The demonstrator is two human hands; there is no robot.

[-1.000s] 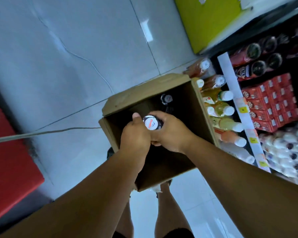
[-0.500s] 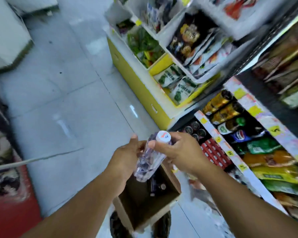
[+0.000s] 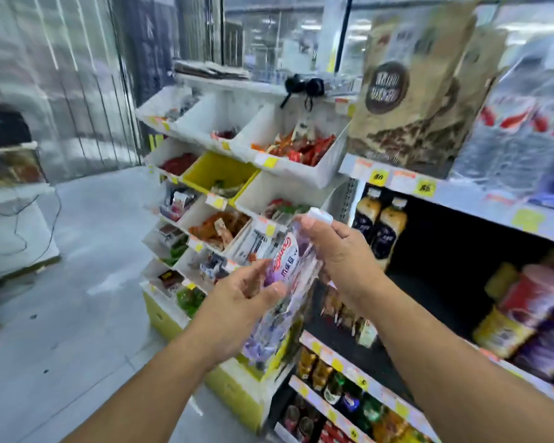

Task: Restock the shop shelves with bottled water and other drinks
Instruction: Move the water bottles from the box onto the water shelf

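Your right hand [image 3: 339,251] pinches the neck of the water bottle [image 3: 283,282] just under its white cap [image 3: 317,215], fingers curled round it, while your left hand [image 3: 240,292] cups the middle of the bottle from the side, thumb and fingers wrapped loosely against the label. The bottle hangs tilted between the two hands, cap up and to the right, base down toward the yellow-based snack rack [image 3: 224,199]. A second ago both hands were down in the cardboard box on the floor, closing on this same bottle; half a second ago it had cleared the box, and now it is up at chest height and the box is out of sight. So the pick is done and you are in the carry. To the right of your hands the dark shelf [image 3: 445,251] has open room behind two brown-capped bottles [image 3: 378,225], and that looks the likeliest slot, though I cannot tell for sure which row takes water. Expect to turn the bottle upright before it goes in; the blur makes finer detail unreadable.
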